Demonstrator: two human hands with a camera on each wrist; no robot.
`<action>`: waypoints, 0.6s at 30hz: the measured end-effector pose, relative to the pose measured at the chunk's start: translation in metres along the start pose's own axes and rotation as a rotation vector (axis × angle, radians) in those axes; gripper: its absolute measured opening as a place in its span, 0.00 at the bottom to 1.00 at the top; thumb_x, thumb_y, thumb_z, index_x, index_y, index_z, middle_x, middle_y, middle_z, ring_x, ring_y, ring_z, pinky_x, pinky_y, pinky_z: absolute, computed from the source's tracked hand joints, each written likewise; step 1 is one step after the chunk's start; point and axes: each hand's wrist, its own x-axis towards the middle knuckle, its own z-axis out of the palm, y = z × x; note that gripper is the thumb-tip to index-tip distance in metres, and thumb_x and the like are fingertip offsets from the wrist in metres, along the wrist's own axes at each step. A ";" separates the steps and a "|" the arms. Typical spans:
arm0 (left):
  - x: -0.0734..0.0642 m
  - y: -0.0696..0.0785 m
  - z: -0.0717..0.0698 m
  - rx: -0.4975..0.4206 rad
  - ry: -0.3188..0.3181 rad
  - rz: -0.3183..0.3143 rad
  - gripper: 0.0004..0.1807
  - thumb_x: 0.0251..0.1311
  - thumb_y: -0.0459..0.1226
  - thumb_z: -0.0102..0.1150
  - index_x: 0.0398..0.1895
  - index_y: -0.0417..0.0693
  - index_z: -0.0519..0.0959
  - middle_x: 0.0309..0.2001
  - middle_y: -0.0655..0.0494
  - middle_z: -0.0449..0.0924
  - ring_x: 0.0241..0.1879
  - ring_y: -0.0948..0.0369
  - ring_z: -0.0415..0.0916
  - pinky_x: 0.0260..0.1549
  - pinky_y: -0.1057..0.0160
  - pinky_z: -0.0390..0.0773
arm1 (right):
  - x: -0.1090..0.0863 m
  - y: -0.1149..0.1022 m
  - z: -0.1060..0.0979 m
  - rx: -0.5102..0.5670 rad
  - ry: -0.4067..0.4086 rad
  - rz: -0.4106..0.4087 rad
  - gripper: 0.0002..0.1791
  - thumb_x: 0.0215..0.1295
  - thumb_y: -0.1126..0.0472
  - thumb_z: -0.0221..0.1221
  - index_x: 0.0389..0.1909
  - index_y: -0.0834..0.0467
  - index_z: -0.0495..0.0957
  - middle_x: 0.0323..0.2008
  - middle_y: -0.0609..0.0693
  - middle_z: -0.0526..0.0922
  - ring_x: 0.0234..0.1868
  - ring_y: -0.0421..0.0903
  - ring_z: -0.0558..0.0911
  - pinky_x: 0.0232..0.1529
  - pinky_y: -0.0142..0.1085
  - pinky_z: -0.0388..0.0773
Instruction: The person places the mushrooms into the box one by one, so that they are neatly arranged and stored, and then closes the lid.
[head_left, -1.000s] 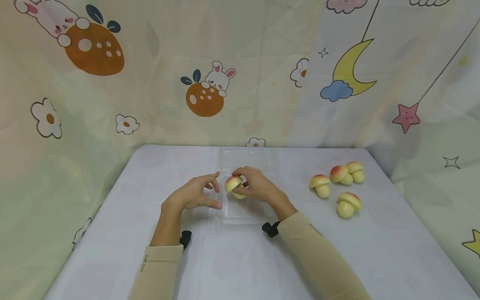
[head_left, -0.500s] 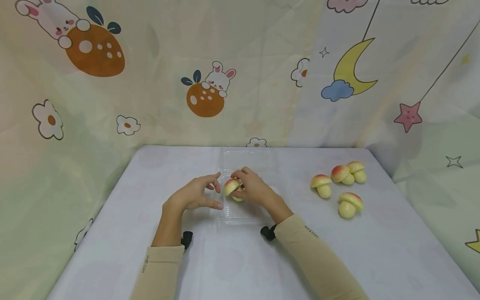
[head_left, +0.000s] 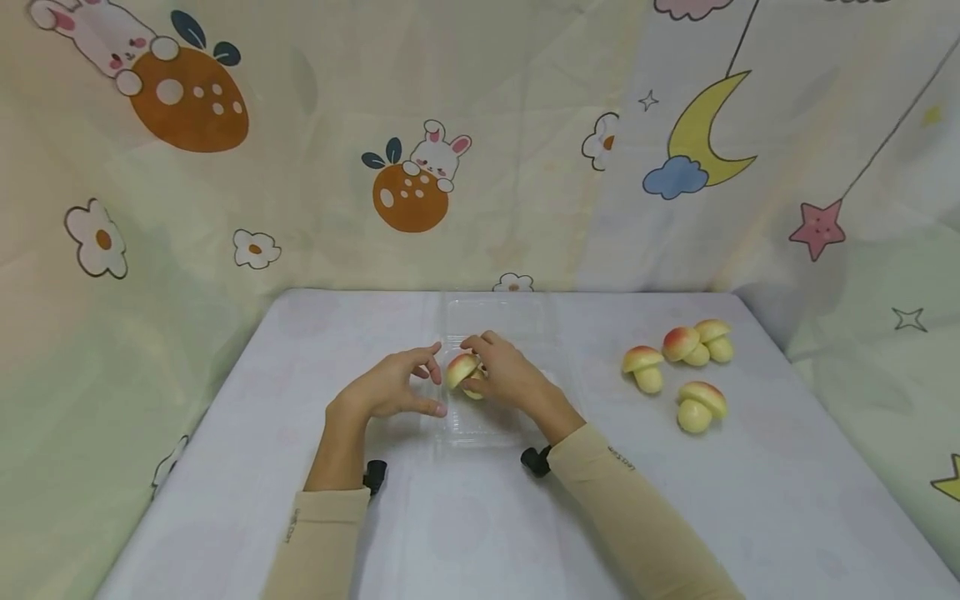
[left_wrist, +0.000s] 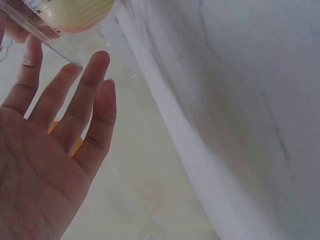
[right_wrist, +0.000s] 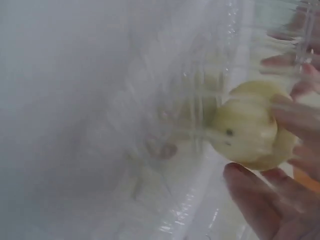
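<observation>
In the head view a clear plastic box lies on the table, with its lid folded back behind it. My right hand pinches a mushroom-shaped piece with a red-tinged cap and yellow stem, over the left part of the box. In the right wrist view, thumb and fingers are round the pale stem of the mushroom piece. My left hand stands at the box's left side, thumb and fingers spread apart. The left wrist view shows those fingertips right at the clear wall, holding nothing.
To the right, several similar mushroom pieces lie on the white table cloth: one nearest the box, a touching pair behind it, and another closer to the front. A printed curtain stands behind the table.
My right hand has shifted slightly left with the mushroom piece, closer to the left wall of the box. My left hand keeps its place.
</observation>
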 end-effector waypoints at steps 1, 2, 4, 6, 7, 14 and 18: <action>0.001 0.000 0.000 0.000 0.000 0.001 0.27 0.47 0.51 0.82 0.42 0.50 0.78 0.80 0.52 0.58 0.63 0.50 0.75 0.60 0.43 0.73 | 0.000 0.000 -0.002 -0.006 -0.007 0.009 0.33 0.63 0.54 0.73 0.67 0.58 0.73 0.56 0.56 0.78 0.49 0.51 0.82 0.52 0.44 0.81; 0.001 0.001 0.000 -0.004 0.000 0.000 0.27 0.46 0.51 0.82 0.42 0.50 0.78 0.80 0.53 0.58 0.64 0.50 0.75 0.61 0.43 0.73 | 0.000 -0.001 -0.004 -0.011 -0.013 0.017 0.34 0.63 0.54 0.73 0.67 0.57 0.73 0.56 0.56 0.78 0.51 0.52 0.82 0.52 0.45 0.81; 0.002 0.001 0.001 -0.006 -0.003 -0.005 0.27 0.46 0.52 0.82 0.42 0.50 0.78 0.80 0.54 0.58 0.64 0.51 0.75 0.61 0.44 0.73 | -0.001 -0.001 -0.008 -0.016 -0.025 0.035 0.34 0.63 0.54 0.73 0.68 0.57 0.72 0.57 0.56 0.78 0.53 0.53 0.81 0.54 0.46 0.80; 0.002 0.002 0.002 -0.008 -0.007 -0.013 0.28 0.46 0.53 0.82 0.42 0.51 0.79 0.80 0.56 0.57 0.64 0.51 0.75 0.61 0.43 0.73 | -0.003 0.000 -0.011 -0.022 -0.038 0.050 0.35 0.63 0.54 0.73 0.69 0.57 0.71 0.58 0.56 0.78 0.55 0.53 0.81 0.55 0.47 0.80; 0.001 0.002 0.002 -0.012 -0.009 -0.019 0.28 0.46 0.53 0.82 0.43 0.51 0.79 0.81 0.56 0.57 0.64 0.51 0.74 0.61 0.43 0.73 | -0.003 0.000 -0.013 -0.025 -0.044 0.057 0.35 0.63 0.54 0.73 0.69 0.56 0.71 0.58 0.56 0.78 0.56 0.53 0.80 0.56 0.47 0.80; 0.002 -0.001 0.001 -0.006 -0.006 -0.014 0.26 0.47 0.51 0.82 0.42 0.50 0.78 0.81 0.52 0.57 0.64 0.49 0.75 0.59 0.43 0.73 | -0.012 0.005 -0.028 -0.043 -0.041 0.050 0.35 0.64 0.55 0.71 0.70 0.56 0.70 0.60 0.57 0.77 0.54 0.52 0.82 0.53 0.45 0.81; 0.001 0.000 0.000 -0.003 -0.008 -0.016 0.27 0.47 0.51 0.82 0.42 0.50 0.78 0.81 0.52 0.57 0.64 0.50 0.75 0.60 0.44 0.73 | -0.017 0.009 -0.036 -0.056 -0.018 0.022 0.35 0.64 0.56 0.71 0.69 0.57 0.70 0.59 0.57 0.77 0.53 0.53 0.84 0.52 0.44 0.82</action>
